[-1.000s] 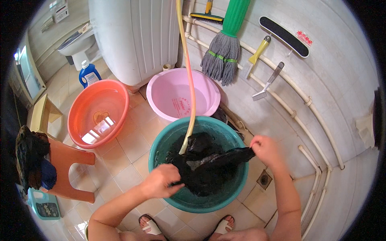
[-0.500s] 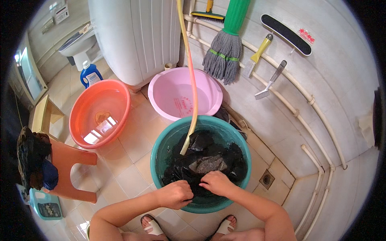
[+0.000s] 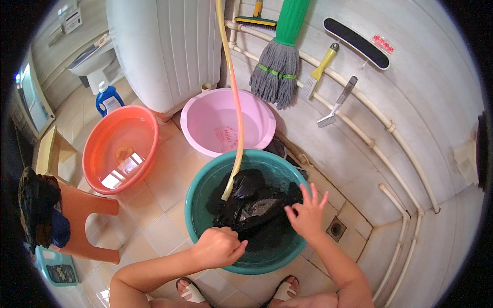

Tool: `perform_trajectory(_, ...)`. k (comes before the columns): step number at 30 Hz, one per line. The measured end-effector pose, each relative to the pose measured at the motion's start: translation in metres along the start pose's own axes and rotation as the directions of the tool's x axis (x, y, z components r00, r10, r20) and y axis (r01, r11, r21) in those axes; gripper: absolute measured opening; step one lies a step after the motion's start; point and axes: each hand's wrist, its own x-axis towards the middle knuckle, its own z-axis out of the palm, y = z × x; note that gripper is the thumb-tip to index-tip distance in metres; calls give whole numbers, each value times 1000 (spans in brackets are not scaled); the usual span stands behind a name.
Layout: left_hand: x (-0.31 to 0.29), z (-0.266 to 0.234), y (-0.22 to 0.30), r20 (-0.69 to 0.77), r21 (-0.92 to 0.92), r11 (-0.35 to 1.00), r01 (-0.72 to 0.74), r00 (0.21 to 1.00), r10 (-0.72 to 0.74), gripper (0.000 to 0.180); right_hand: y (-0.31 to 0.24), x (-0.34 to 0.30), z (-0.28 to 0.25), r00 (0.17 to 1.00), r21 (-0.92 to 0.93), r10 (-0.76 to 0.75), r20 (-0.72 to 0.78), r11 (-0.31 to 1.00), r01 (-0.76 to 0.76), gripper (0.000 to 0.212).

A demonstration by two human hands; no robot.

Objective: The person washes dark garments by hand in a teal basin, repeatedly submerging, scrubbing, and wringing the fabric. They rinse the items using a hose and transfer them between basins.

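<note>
A dark, wet garment (image 3: 259, 215) lies bunched in the water of a teal basin (image 3: 191, 205), with a greyish patch near its middle. My left hand (image 3: 220, 248) is closed on the garment's near left edge, over the basin's near rim. At the right side, my right hand (image 3: 308, 213) pinches another edge between thumb and forefinger, its other fingers spread. Between the hands the cloth is pulled up in a band. A yellowish hose (image 3: 238, 128) hangs from above, its end just over the garment.
A pink basin (image 3: 267, 126) stands behind the teal one; an orange basin (image 3: 149, 154) with water is left. An orange stool (image 3: 84, 226) bears dark cloth. A grey mop (image 3: 277, 72), brushes and pipes line the right wall. A floor drain (image 3: 336, 228) lies at right.
My right hand has moved right and up, drawing the garment's edge along, and its outer fingers have spread. My left hand has shifted slightly left. The whole view has shifted a little.
</note>
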Motion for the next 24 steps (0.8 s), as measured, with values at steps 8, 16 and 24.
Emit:
perform_trajectory(8, -18, 24, -32, 210, 571, 808, 145, 926, -315, 20, 8, -9, -14, 907, -40, -364, 211, 924, 380, 40)
perform_trajectory(16, 8, -1, -20, 241, 418, 900, 124, 940, -241, 73, 14, -4, -68, 948, 56, -141, 286, 990, 130, 18)
perform_trajectory(24, 19, 82, -48, 444, 476, 879, 22, 857, -262, 101, 0, -19, 37, 820, 98, -218, 530, 976, 196, 69)
